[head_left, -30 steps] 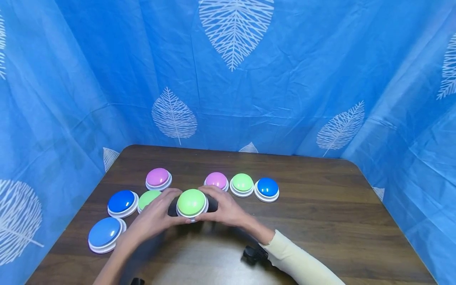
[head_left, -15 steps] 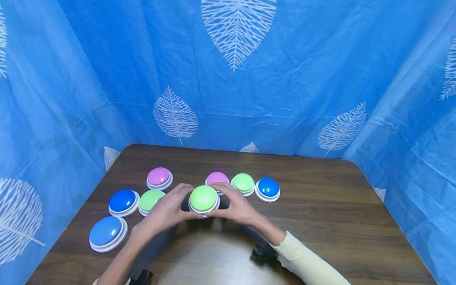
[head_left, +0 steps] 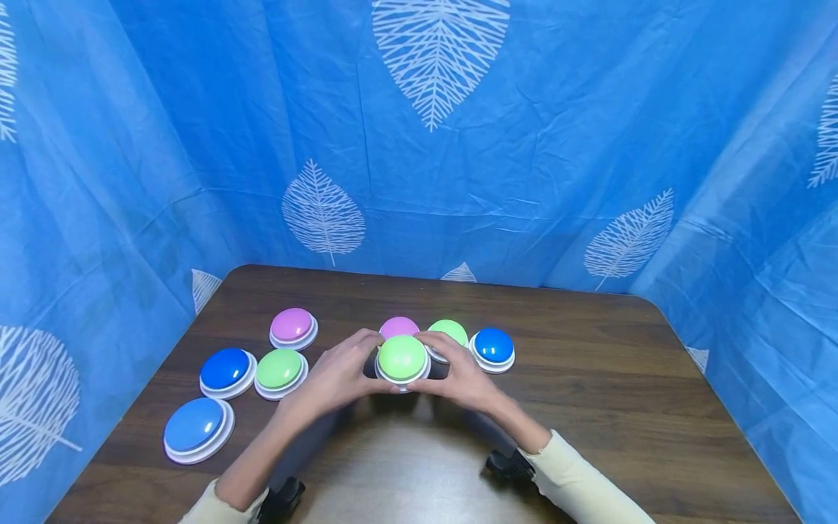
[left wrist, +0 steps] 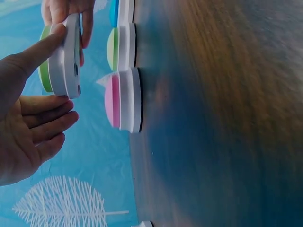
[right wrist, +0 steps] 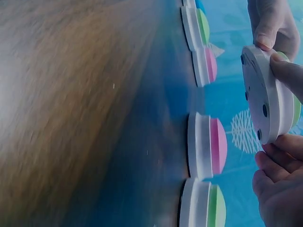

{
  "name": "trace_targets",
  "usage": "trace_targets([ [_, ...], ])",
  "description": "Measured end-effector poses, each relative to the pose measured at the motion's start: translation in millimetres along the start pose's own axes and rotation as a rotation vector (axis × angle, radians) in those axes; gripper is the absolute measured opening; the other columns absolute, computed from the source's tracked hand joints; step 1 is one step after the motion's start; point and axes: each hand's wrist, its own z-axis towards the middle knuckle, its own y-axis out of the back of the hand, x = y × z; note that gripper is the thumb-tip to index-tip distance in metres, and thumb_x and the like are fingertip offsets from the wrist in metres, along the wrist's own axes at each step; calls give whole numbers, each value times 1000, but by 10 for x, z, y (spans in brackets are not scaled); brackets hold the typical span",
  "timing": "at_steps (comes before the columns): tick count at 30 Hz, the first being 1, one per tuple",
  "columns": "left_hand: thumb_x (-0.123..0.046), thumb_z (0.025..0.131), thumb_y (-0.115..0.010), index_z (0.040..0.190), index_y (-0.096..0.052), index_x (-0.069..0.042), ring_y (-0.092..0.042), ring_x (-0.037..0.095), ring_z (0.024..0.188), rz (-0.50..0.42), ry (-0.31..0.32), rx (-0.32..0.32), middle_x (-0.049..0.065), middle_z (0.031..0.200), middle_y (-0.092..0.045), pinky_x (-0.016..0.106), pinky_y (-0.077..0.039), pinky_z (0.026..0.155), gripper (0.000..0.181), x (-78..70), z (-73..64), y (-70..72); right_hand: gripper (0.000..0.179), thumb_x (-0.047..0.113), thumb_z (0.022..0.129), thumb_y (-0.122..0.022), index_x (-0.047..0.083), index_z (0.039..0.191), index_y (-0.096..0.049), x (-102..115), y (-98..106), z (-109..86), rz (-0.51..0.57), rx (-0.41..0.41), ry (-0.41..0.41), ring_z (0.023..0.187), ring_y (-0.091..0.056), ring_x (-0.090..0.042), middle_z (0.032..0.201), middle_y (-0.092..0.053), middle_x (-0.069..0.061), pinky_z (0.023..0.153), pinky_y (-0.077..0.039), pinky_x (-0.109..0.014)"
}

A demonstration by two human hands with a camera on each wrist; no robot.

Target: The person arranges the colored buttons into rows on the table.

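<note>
A green push button [head_left: 402, 358] with a white round base is held up between both hands, its dome facing the head camera. On its left side, my left hand [head_left: 343, 371] grips the base with the thumb in front and fingers behind. From the right, my right hand [head_left: 463, 375] grips the same base in a like way. Both wrist views show the white base [right wrist: 260, 94] clear above the table, with small dark feet underneath. Just behind it, in the head view, a pink button [head_left: 399, 326] and another green button [head_left: 450, 331] stand on the table, partly covered by the hands.
A blue button [head_left: 494, 346] ends the back row on the right. At the left of the brown table [head_left: 609, 407] sit a pink button [head_left: 291, 324], a green one [head_left: 278, 370], a dark blue one [head_left: 224, 369] and a larger lighter blue one [head_left: 193, 426]. A blue curtain [head_left: 491, 167] hangs behind.
Both hands have carried the green button to the right, from beside the left group to in front of the back row. The green button on the left has come into full view.
</note>
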Motion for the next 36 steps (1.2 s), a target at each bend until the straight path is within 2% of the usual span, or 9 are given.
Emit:
trace_targets([
  [6, -51, 69, -88, 127, -61, -6, -62, 21, 104, 24, -65, 12, 6, 120, -61, 44, -55, 85, 78, -80, 148, -55, 75, 38, 74, -88, 15, 139, -57, -74, 116, -66, -24, -40, -24, 130, -49, -23, 138, -56, -1, 103, -40, -56],
  [14, -51, 73, -85, 125, -61, -5, -60, 20, 105, 75, -181, 59, 7, 119, -61, 41, -55, 85, 73, -239, 370, -134, 76, 37, 73, -89, 14, 138, -57, -184, 302, -175, -68, -74, -40, 129, -50, -25, 139, -55, -2, 102, -43, -54],
  [21, -48, 75, -85, 127, -59, -1, -58, 18, 107, 84, -246, 127, 8, 123, -59, 35, -52, 93, 74, -351, 557, -208, 75, 43, 75, -86, 16, 139, -56, -274, 447, -285, -95, -69, -115, 129, -48, -26, 140, -53, -2, 101, -42, -56],
  [28, -41, 78, -85, 127, -59, -2, -57, 15, 107, 33, -275, 173, 8, 125, -57, 27, -50, 93, 68, -403, 665, -284, 74, 43, 77, -85, 18, 140, -55, -348, 538, -395, -120, -84, -102, 125, -50, -27, 139, -54, -1, 96, -44, -56],
  [32, -42, 78, -84, 130, -59, -4, -57, 14, 107, 25, -270, 185, 7, 127, -57, 27, -50, 92, 69, -436, 717, -336, 73, 44, 77, -84, 21, 140, -55, -370, 590, -444, -112, -92, -120, 124, -51, -32, 139, -52, -2, 95, -44, -60],
  [36, -42, 79, -83, 131, -59, -5, -57, 14, 111, 7, -264, 182, 6, 129, -57, 28, -50, 93, 67, -485, 760, -367, 72, 43, 78, -84, 21, 140, -55, -395, 651, -475, -125, -103, -130, 124, -51, -32, 139, -52, -3, 95, -43, -60],
])
